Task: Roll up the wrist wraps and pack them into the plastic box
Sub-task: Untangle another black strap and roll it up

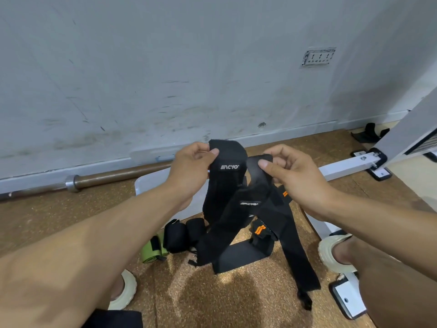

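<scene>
at centre frame, left hand (pixel 189 166) and right hand (pixel 290 171) each pinch, thumb against curled fingers, the top end of a black wrist wrap (pixel 224 176). both straps hang with long axis vertical, tails trailing to lower right on the cork floor (pixel 59 216). rolled wraps (pixel 175 235) lie below left. plastic box (pixel 151 183) sits just behind the left wrist.

Behind the left hand (pixel 189 166) and dangling wrist wraps (pixel 227 185), most of the plastic box (pixel 151 183) stays hidden.
</scene>
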`<act>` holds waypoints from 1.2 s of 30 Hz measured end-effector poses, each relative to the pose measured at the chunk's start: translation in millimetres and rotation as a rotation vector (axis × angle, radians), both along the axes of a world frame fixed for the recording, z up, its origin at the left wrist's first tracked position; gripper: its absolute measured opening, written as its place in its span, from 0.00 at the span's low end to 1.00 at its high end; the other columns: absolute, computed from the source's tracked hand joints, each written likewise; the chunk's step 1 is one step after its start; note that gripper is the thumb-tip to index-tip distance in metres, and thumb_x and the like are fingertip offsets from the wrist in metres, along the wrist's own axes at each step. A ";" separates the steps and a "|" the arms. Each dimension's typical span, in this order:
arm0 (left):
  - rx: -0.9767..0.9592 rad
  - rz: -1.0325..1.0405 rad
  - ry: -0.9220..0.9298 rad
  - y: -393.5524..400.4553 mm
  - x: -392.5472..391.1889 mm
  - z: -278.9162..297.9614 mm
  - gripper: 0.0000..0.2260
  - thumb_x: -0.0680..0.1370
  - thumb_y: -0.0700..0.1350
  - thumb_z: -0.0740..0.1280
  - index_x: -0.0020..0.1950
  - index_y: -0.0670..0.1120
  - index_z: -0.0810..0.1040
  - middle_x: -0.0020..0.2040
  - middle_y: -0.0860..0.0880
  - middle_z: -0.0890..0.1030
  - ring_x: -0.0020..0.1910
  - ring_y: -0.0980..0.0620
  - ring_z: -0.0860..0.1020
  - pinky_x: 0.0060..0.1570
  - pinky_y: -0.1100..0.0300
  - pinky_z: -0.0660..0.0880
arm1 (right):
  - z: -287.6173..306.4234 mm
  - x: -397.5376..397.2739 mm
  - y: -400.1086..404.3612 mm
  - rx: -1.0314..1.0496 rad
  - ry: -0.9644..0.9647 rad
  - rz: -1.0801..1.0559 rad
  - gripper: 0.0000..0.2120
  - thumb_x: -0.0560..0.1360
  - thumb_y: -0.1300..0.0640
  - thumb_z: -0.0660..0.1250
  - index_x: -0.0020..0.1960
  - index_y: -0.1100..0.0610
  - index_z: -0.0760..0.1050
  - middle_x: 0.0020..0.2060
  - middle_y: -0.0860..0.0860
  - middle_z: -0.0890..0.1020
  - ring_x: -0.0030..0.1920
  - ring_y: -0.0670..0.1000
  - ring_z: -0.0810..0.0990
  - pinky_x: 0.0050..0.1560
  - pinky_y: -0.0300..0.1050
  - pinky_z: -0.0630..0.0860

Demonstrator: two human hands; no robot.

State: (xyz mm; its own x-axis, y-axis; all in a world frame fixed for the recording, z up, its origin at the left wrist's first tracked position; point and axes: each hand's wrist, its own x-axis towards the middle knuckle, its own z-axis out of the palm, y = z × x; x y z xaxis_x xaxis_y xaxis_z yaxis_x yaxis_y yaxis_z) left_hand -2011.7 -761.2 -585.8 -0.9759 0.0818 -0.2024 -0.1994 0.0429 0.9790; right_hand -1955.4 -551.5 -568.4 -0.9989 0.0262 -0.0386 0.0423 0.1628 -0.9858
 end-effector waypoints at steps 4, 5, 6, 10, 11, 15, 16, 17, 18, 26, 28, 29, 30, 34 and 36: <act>0.019 -0.003 0.008 -1.1 0.2 3.5 0.05 0.82 0.43 0.68 0.55 0.42 0.78 0.45 0.48 0.85 0.43 0.50 0.82 0.53 0.50 0.82 | -5.4 -0.2 -1.4 -0.041 -0.171 0.001 0.08 0.80 0.60 0.71 0.58 0.56 0.82 0.41 0.54 0.87 0.42 0.49 0.87 0.43 0.40 0.81; 0.023 -0.006 0.008 -1.2 0.4 4.3 0.05 0.82 0.43 0.68 0.56 0.42 0.78 0.45 0.48 0.85 0.43 0.50 0.82 0.51 0.51 0.82 | -7.8 0.0 -2.0 -0.034 -0.216 0.011 0.10 0.79 0.59 0.71 0.60 0.55 0.82 0.42 0.52 0.88 0.45 0.49 0.88 0.48 0.41 0.81; 0.027 -0.011 0.008 -1.3 0.8 5.2 0.06 0.82 0.43 0.68 0.57 0.43 0.77 0.45 0.48 0.86 0.43 0.50 0.83 0.51 0.51 0.82 | -10.8 -0.1 -2.2 -0.031 -0.249 0.018 0.12 0.79 0.58 0.72 0.62 0.55 0.81 0.42 0.49 0.88 0.47 0.48 0.88 0.53 0.42 0.81; 0.048 -0.023 0.002 0.1 3.8 7.5 0.08 0.81 0.43 0.70 0.55 0.47 0.72 0.43 0.48 0.87 0.39 0.53 0.83 0.48 0.52 0.82 | -13.1 1.2 -6.9 -0.015 -0.277 0.025 0.07 0.80 0.56 0.71 0.56 0.56 0.84 0.41 0.52 0.88 0.45 0.50 0.88 0.52 0.43 0.82; 0.050 -0.022 0.001 0.7 4.1 7.5 0.08 0.81 0.43 0.70 0.55 0.47 0.71 0.42 0.48 0.87 0.39 0.54 0.83 0.47 0.52 0.82 | -11.2 1.8 -8.3 0.005 -0.262 0.016 0.06 0.79 0.56 0.72 0.51 0.57 0.85 0.41 0.53 0.88 0.43 0.50 0.87 0.50 0.42 0.81; 0.030 -0.100 -0.013 0.3 6.7 8.0 0.15 0.80 0.50 0.71 0.62 0.51 0.70 0.45 0.49 0.88 0.46 0.52 0.85 0.56 0.50 0.80 | -6.6 1.3 -10.2 -0.101 -0.270 -0.016 0.09 0.80 0.55 0.70 0.53 0.61 0.85 0.46 0.59 0.88 0.46 0.56 0.87 0.54 0.50 0.83; 0.003 -0.157 -0.001 0.2 8.3 7.7 0.20 0.79 0.52 0.73 0.67 0.54 0.70 0.48 0.49 0.88 0.50 0.52 0.85 0.59 0.51 0.79 | -4.9 0.3 -10.3 -0.179 -0.285 -0.012 0.11 0.81 0.55 0.69 0.56 0.62 0.84 0.49 0.60 0.88 0.49 0.58 0.87 0.56 0.52 0.83; -0.030 -0.222 0.019 0.8 11.3 7.3 0.25 0.77 0.52 0.75 0.71 0.57 0.68 0.51 0.50 0.88 0.52 0.53 0.85 0.60 0.56 0.78 | -2.5 -1.2 -10.5 -0.255 -0.298 -0.013 0.13 0.81 0.55 0.68 0.59 0.62 0.83 0.51 0.61 0.87 0.49 0.58 0.87 0.56 0.52 0.83; -0.068 -0.280 0.039 2.3 14.6 6.1 0.30 0.77 0.48 0.76 0.74 0.59 0.65 0.52 0.52 0.87 0.52 0.56 0.85 0.59 0.62 0.78 | -0.3 -3.7 -9.8 -0.313 -0.300 -0.026 0.14 0.81 0.55 0.68 0.61 0.63 0.82 0.50 0.60 0.87 0.47 0.57 0.87 0.54 0.51 0.83; 0.056 -0.092 0.016 8.3 13.1 7.0 0.29 0.81 0.39 0.69 0.78 0.56 0.63 0.49 0.49 0.88 0.44 0.53 0.87 0.46 0.57 0.83 | -2.3 -8.5 2.6 -0.191 -0.388 0.095 0.13 0.81 0.55 0.68 0.64 0.56 0.83 0.54 0.57 0.87 0.54 0.55 0.87 0.51 0.45 0.83; 0.103 -0.035 -0.029 6.0 10.6 9.6 0.27 0.81 0.39 0.69 0.76 0.56 0.65 0.53 0.45 0.86 0.43 0.51 0.87 0.41 0.57 0.83 | -8.2 -4.4 2.9 -0.112 -0.456 0.159 0.13 0.81 0.54 0.69 0.63 0.56 0.83 0.54 0.56 0.87 0.56 0.56 0.87 0.57 0.48 0.81; 0.111 -0.018 -0.044 5.0 9.9 10.1 0.25 0.81 0.40 0.70 0.75 0.56 0.66 0.55 0.43 0.85 0.43 0.51 0.87 0.40 0.57 0.83 | -10.7 -2.2 1.8 -0.079 -0.479 0.173 0.12 0.81 0.53 0.69 0.61 0.56 0.84 0.54 0.57 0.88 0.56 0.56 0.87 0.59 0.50 0.81; 0.109 -0.010 -0.050 4.0 8.9 9.4 0.25 0.81 0.41 0.70 0.74 0.56 0.67 0.57 0.42 0.84 0.44 0.50 0.87 0.41 0.56 0.83 | -13.3 -0.7 0.4 -0.048 -0.487 0.175 0.12 0.80 0.53 0.70 0.60 0.56 0.85 0.53 0.57 0.88 0.56 0.57 0.87 0.59 0.51 0.81; 0.131 -0.091 -0.050 3.7 9.1 7.7 0.26 0.82 0.43 0.69 0.78 0.54 0.65 0.52 0.48 0.87 0.49 0.52 0.86 0.50 0.54 0.83 | -14.6 -1.2 -3.7 -0.061 -0.434 0.129 0.12 0.81 0.53 0.69 0.58 0.60 0.85 0.53 0.60 0.87 0.57 0.62 0.86 0.62 0.55 0.81; 0.129 -0.178 -0.067 5.0 11.6 7.1 0.28 0.82 0.44 0.69 0.79 0.54 0.62 0.53 0.52 0.87 0.51 0.55 0.86 0.52 0.58 0.82 | -10.2 -4.1 -4.2 -0.149 -0.409 0.104 0.14 0.82 0.54 0.68 0.61 0.61 0.83 0.55 0.61 0.87 0.58 0.61 0.85 0.62 0.54 0.81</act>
State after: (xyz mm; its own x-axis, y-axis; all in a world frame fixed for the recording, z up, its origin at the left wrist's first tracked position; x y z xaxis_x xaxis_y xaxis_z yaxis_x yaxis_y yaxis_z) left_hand -2000.0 -756.2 -578.8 -0.9285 0.2809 -0.2429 -0.2647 -0.0418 0.9634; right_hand -1959.6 -555.7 -578.6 -0.8978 -0.1091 -0.4268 0.4245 0.0446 -0.9043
